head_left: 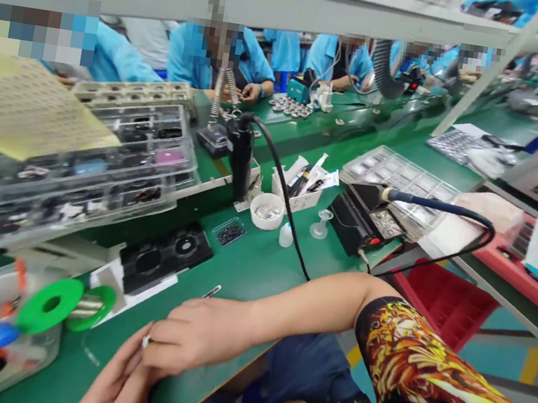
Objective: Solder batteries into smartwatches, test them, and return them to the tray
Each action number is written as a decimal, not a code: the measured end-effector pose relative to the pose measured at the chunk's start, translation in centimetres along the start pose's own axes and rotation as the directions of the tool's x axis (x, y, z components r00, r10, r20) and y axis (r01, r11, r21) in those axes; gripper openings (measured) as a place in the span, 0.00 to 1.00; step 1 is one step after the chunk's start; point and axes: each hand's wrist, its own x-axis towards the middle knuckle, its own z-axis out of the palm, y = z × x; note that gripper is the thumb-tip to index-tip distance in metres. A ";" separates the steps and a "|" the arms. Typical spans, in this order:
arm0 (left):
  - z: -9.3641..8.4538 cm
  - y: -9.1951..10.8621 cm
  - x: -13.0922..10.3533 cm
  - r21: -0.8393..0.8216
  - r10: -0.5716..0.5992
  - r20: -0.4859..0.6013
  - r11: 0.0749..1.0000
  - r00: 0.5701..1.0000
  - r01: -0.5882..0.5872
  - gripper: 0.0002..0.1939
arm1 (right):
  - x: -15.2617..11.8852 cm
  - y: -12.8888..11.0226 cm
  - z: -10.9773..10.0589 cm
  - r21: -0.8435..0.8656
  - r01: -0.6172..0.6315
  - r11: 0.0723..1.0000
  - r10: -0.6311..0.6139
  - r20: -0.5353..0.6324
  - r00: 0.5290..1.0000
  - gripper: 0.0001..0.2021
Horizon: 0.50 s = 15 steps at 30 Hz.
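Observation:
My right hand (196, 335) reaches in from the right, its back towards me and its fingers curled together over the green bench. The slim metal end of what look like tweezers (212, 291) sticks out beyond its far side, in line with the curled fingers. Against its fingertips, at the lower left, lies my left hand (118, 378), fingers closed. A small white spot (145, 341) shows where the hands meet; whether it is a ring or a part I cannot tell. Anything between the hands is hidden.
Green-flanged solder spool (51, 305) stands left. Ahead lie a black tray (167, 257), a white round tub (267, 211), a small bottle (286, 235) and a black soldering station (364, 222). A black cable (282, 183) hangs across. Co-workers in blue (250, 57) sit opposite.

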 end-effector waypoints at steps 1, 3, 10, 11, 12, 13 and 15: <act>-0.1 -0.1 0.1 0.025 0.000 -0.017 1.000 1.000 0.000 0.28 | 0.0 0.0 0.0 -0.002 0.014 1.000 -0.014 -0.012 1.000 0.16; -0.2 0.0 0.3 0.062 0.004 -0.028 0.998 1.000 -0.002 0.32 | 0.0 0.0 0.1 -0.017 0.037 0.999 -0.038 -0.045 0.998 0.13; 1.1 0.8 0.3 -0.124 0.037 0.065 0.992 0.997 -0.029 0.30 | -0.1 0.4 1.0 0.037 0.040 0.999 -0.037 -0.098 0.995 0.15; 1.4 1.0 0.2 -0.149 0.056 0.090 0.988 0.994 -0.042 0.30 | -0.1 0.3 0.9 0.054 0.048 0.997 -0.043 -0.102 0.994 0.15; 1.7 1.1 0.1 -0.178 0.078 0.119 0.982 0.990 -0.056 0.29 | -0.1 0.2 0.9 0.068 0.048 0.996 -0.041 -0.107 0.993 0.14; 1.9 1.1 0.1 -0.202 0.098 0.146 0.977 0.984 -0.068 0.29 | -0.1 0.2 0.8 0.083 0.050 0.995 -0.040 -0.118 0.992 0.14; 2.1 1.1 0.2 -0.243 0.127 0.197 0.967 0.972 -0.077 0.27 | -0.1 0.2 0.7 0.113 0.022 0.993 -0.007 -0.130 0.991 0.13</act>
